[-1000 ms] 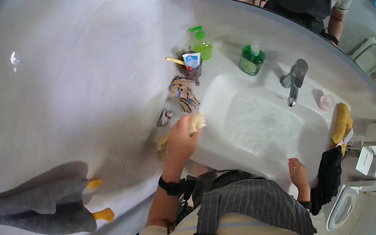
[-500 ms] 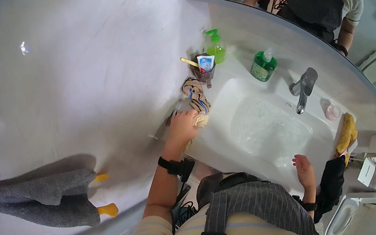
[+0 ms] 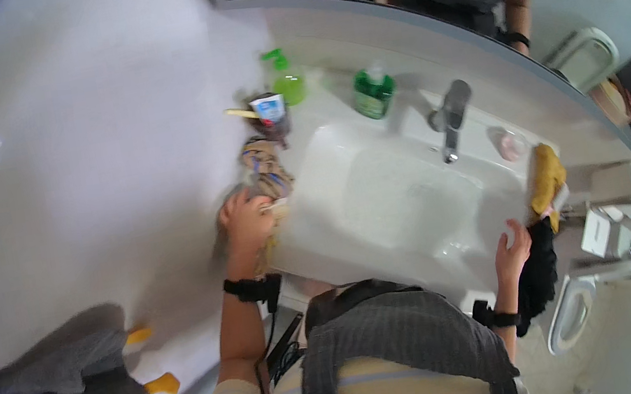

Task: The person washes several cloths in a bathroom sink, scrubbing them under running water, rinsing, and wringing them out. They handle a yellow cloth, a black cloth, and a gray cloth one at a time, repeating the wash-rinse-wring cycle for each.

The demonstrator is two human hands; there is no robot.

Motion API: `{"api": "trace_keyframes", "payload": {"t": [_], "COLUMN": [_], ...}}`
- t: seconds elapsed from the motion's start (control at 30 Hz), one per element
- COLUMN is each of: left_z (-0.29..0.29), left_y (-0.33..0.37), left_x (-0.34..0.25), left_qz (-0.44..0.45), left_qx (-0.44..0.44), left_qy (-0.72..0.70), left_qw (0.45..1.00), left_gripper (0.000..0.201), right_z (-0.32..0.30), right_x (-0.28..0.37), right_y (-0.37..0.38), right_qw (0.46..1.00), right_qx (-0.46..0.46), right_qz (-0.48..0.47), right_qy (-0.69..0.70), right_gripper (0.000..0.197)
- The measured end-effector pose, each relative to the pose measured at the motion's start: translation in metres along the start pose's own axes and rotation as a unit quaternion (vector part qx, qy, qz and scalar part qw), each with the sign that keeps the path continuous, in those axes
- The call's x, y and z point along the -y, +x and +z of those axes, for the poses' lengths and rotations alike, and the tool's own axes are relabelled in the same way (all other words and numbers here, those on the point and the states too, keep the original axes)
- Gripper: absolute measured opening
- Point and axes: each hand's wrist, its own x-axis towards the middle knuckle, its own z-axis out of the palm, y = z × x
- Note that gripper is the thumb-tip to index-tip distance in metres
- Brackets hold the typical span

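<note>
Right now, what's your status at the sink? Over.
Left hand pressing a yellow cloth on the sink corner. Right hand open, resting on the front rim. Patterned rag and cup just beyond the cloth.

The tabletop (image 3: 336, 218) is a white vanity surface with a moulded basin (image 3: 408, 198) at its centre and a chrome tap (image 3: 451, 117) at the basin's rear edge. Along the rear edge, left of the tap, stand a dark green pump bottle (image 3: 373, 93) and a light green spray bottle (image 3: 284, 81). At the rear left corner stands a dark cup (image 3: 270, 117) holding toiletries. A patterned cloth (image 3: 268, 170) lies along the left edge, just in front of the cup. A pink soap dish (image 3: 506, 146) sits right of the tap. A yellow cloth (image 3: 546, 177) lies at the right edge. The left hand (image 3: 246, 219) rests on the left edge; the right hand (image 3: 512, 252) rests on the front right corner.
</note>
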Motion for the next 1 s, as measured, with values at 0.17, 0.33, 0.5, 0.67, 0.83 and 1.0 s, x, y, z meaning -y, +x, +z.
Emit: {"api": "trace_keyframes", "payload": {"t": [0.17,0.33,0.5,0.67,0.83,1.0], "left_z": [0.029,-0.009,-0.004,0.068,0.144,0.160], "left_y": [-0.009,-0.024,-0.020,-0.001,0.017,0.011], "left_x": [0.019,-0.032,-0.080,-0.150,-0.196,-0.211], "left_qz": [-0.014,0.005,0.144,0.190,0.164,0.179], "left_qx": [-0.032,-0.154,0.028,0.342,0.308,0.226], "left_qy": [-0.034,-0.066,-0.338,-0.377,-0.291,0.013], "left_qw": [0.999,0.986,0.930,0.840,0.891,0.957], "left_gripper": [0.031,0.037,0.044,0.058,0.074,0.076], "right_z": [-0.029,-0.045,-0.042,0.024,0.101,0.112], "right_x": [-0.021,-0.035,0.022,0.098,0.128,0.109], "right_y": [0.005,-0.004,0.008,0.046,0.047,0.049], "right_qw": [0.936,0.933,0.997,0.979,0.958,0.988], "right_qx": [-0.019,-0.020,-0.018,0.153,0.173,0.113], "right_qz": [0.177,0.264,-0.043,-0.135,-0.214,0.093], "right_qy": [-0.303,-0.243,-0.062,0.017,0.084,0.055], "right_gripper": [0.087,0.076,0.050,0.062,0.064,0.081]}}
